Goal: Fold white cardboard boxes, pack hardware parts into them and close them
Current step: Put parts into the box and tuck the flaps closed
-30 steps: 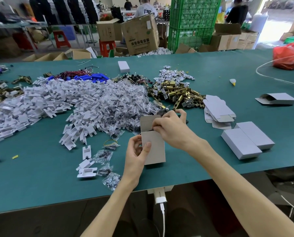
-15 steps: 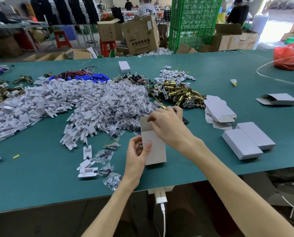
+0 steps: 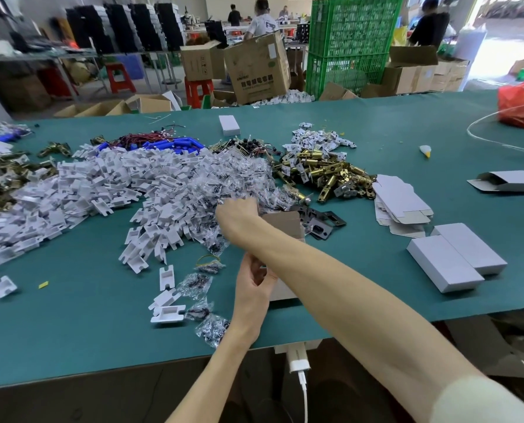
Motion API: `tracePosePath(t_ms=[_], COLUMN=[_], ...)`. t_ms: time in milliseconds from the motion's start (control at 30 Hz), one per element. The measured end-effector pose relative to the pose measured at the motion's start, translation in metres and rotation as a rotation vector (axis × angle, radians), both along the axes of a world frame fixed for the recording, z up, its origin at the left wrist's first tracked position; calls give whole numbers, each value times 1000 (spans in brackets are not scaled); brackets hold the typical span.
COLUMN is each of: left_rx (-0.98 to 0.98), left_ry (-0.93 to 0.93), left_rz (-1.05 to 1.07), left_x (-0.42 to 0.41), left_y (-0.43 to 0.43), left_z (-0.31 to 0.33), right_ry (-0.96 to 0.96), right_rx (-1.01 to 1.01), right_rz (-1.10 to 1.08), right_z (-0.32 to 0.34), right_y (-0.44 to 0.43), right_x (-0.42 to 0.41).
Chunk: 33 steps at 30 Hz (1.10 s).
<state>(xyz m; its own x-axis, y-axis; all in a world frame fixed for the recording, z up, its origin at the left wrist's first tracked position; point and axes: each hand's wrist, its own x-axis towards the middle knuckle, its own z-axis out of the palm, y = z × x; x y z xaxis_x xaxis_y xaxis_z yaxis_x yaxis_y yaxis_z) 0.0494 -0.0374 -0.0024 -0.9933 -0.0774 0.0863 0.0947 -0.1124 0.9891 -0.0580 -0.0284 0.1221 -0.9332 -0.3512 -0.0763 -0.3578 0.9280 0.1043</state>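
My left hand point(image 3: 253, 285) grips the lower left edge of an upright white cardboard box point(image 3: 285, 224) near the table's front edge. The box's top flap stands open, showing its brown inside. My right forearm crosses in front of the box and hides most of it. My right hand point(image 3: 237, 213) reaches left into the heap of small clear screw bags point(image 3: 224, 181), knuckles up; its fingertips are hidden among the bags. Brass latches point(image 3: 321, 169) lie in a pile behind the box, and black metal plates point(image 3: 324, 222) lie just right of the flap.
A big heap of white plastic parts point(image 3: 86, 190) covers the left of the green table point(image 3: 71, 331). Flat box blanks point(image 3: 401, 206) and two closed white boxes point(image 3: 443, 264) lie to the right, a half-open box point(image 3: 510, 181) farther right. A red bag point(image 3: 521, 102) sits at the far right.
My right hand left the box's top flap and moved up and left into the heap of clear bags. My left hand still holds the box.
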Motion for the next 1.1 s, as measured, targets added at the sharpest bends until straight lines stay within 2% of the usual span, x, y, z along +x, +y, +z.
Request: tracePosePath(t_ms=[67, 333, 500, 633, 700, 833, 1000, 1100], left_rx=[-9, 19, 14, 10, 5, 29, 73, 84], left_ry=[-9, -46, -59, -57, -48, 1, 14, 40], left_rz=[15, 28, 24, 18, 3, 6, -11, -43], left_x=[-1, -5, -4, -4, -3, 0, 1, 1], left_y=[0, 2, 1, 1, 1, 1, 3, 2], left_z=[-2, -5, -5, -4, -2, 1, 2, 3], right_ry=[-59, -15, -38, 24, 45, -10, -52, -30], right_rx=[21, -16, 21, 20, -64, -369, -761, -902], right_rz=[-19, -146, -110, -64, -38, 31, 105, 85], right_z=[-14, -41, -40, -36, -25, 12, 54, 56], right_y=[-3, 6, 4, 5, 7, 21, 72, 110], right_x=[-5, -11, -12, -9, -6, 1, 26, 34])
